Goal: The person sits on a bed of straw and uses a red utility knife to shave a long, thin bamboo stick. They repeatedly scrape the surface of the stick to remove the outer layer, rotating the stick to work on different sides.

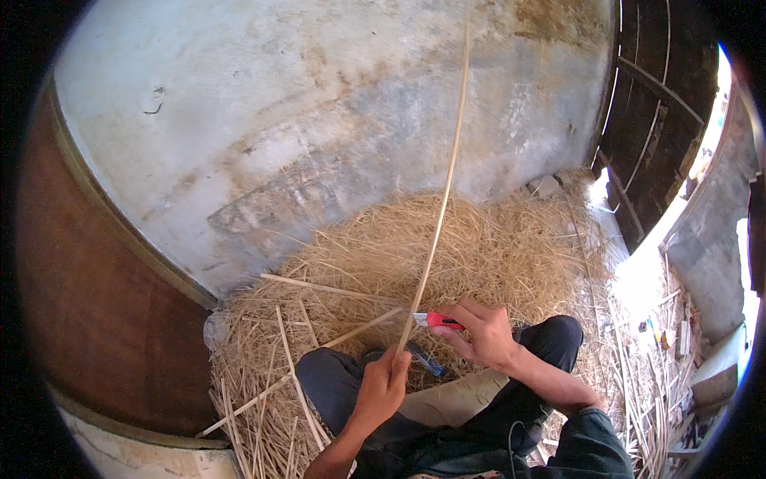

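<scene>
My left hand (pixel 383 387) grips the lower end of a long thin pale cane strip (pixel 444 191) that rises up past the top of the view. My right hand (pixel 483 334) holds a red-handled utility knife (pixel 436 321) with its blade against the strip just above my left hand. A blue-tipped object (pixel 427 361) lies under my hands, on my dark-trousered legs (pixel 335 379). A pale cloth (pixel 455 397) covers my lap.
A heap of dry straw and shavings (pixel 479 247) lies in front of me against a stained grey wall (pixel 319 104). Several loose cane strips (pixel 299 383) lie on the straw at left. A brown panel (pixel 96 295) stands at left, a dark wooden door (pixel 654 112) at right.
</scene>
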Action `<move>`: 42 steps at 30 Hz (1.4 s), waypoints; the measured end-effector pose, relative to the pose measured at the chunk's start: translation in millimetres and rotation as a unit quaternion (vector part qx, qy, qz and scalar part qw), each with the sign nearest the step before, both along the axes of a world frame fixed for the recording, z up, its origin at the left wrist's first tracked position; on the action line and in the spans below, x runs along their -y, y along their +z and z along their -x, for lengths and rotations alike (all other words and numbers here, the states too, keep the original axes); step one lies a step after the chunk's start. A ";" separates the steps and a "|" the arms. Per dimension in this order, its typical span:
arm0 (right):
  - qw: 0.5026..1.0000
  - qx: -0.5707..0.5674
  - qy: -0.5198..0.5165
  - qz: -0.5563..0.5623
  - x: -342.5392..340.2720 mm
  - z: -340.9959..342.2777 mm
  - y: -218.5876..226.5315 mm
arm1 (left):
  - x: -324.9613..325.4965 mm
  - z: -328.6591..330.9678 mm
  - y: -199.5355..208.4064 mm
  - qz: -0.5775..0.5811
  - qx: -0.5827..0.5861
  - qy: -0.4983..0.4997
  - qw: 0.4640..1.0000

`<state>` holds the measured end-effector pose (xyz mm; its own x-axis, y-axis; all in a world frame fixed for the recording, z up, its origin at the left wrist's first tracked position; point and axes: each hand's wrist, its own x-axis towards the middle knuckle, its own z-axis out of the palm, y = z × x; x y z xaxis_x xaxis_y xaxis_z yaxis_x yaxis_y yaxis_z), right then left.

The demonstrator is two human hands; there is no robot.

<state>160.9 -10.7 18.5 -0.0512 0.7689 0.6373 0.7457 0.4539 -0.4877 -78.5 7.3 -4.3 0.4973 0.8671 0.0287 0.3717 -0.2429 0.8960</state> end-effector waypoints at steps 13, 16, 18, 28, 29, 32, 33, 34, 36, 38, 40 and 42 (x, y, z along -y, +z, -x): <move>0.998 0.047 -0.045 -0.015 7.4 0.9 7.0 | -10.2 -43.5 13.7 -0.115 -0.036 0.019 0.993; 0.997 0.059 -0.045 -0.022 5.8 -1.7 5.4 | -7.3 -42.7 19.6 -0.110 -0.040 0.026 0.993; 0.997 0.062 -0.039 -0.023 4.8 -3.4 7.5 | -8.3 -40.1 17.8 -0.105 -0.047 0.021 0.993; 0.971 -0.064 -0.227 -0.027 -38.2 -106.4 31.3 | 29.4 -5.0 4.7 0.001 -0.125 -0.049 0.991; 0.976 -0.029 -0.214 -0.017 -37.1 -109.2 31.1 | 30.0 -1.3 1.2 -0.007 -0.129 -0.053 0.990; 0.981 -0.047 -0.185 -0.048 -41.5 -110.0 29.5 | 29.0 7.7 -3.8 -0.004 -0.148 -0.057 0.987; 0.977 -0.046 -0.200 -0.050 -46.1 -114.1 28.7 | 29.1 9.7 -2.0 0.018 -0.159 -0.057 0.985; 0.974 -0.046 -0.215 -0.052 -54.7 -124.0 29.6 | 30.1 11.7 -0.5 0.039 -0.170 -0.056 0.983; 0.956 -0.057 -0.283 -0.046 -75.3 -158.4 31.8 | 38.0 22.2 -1.0 0.048 -0.187 -0.047 0.980; 0.928 -0.065 -0.364 -0.042 -94.9 -213.3 36.8 | 45.1 33.6 -3.4 0.030 -0.197 -0.045 0.979; 0.915 -0.024 -0.403 0.018 -94.6 -249.3 32.6 | 48.8 45.7 -5.3 -0.005 -0.200 -0.046 0.979; 0.897 0.061 -0.413 0.144 -87.3 -272.1 25.4 | 41.0 51.2 -2.3 0.039 -0.216 -0.042 0.975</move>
